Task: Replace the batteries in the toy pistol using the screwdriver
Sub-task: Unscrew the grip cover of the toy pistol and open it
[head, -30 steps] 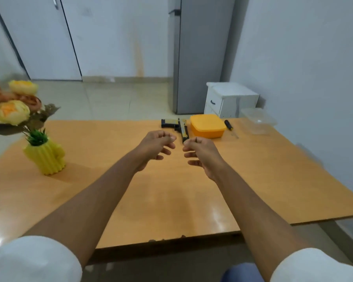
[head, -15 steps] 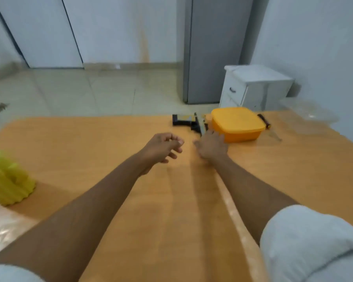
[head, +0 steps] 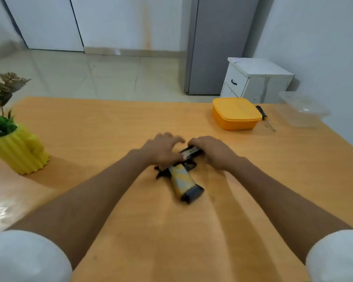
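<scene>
Early stage, as judged. The black toy pistol with a yellow-and-grey patterned grip (head: 181,178) is laid flat mid-tabletop (head: 110,127). Left hand (head: 161,149) and right hand (head: 212,152) are set on its barrel end; how the fingers grip cannot be told through blur. The black-handled screwdriver (head: 263,116) lies untouched beside the lidded orange plastic box (head: 235,113). No compartment is seen opened; unscrewing and battery swap remain.

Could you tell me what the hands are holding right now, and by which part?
Both hands are on the toy pistol's barrel end; its grip lies free. The blur hides the exact hold.
</scene>
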